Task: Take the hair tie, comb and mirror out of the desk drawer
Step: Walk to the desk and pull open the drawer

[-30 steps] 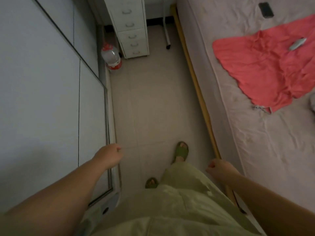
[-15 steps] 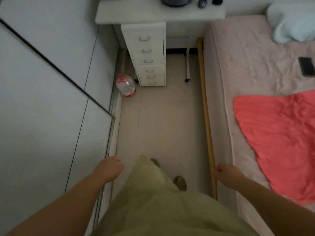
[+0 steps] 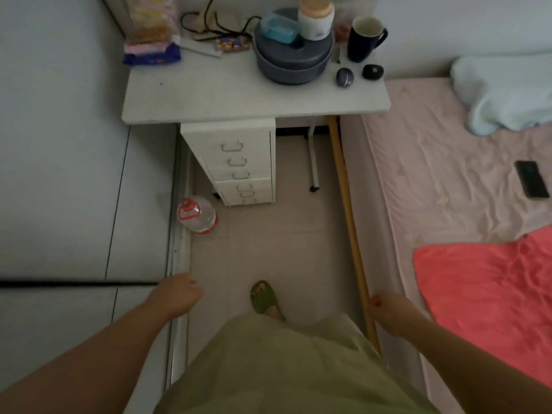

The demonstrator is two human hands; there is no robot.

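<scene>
White drawer unit (image 3: pixel 239 162) (all shut), both hands empty

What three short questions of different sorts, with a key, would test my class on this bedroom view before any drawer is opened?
1. True or false: every drawer in the drawer unit under the desk is shut.
2. What stands on the floor left of that unit?
A. a water bottle
B. a shoe box
C. a lamp
3. What do the left hand and right hand hold?

Key:
1. True.
2. A, the water bottle.
3. Nothing; both are empty.
</scene>
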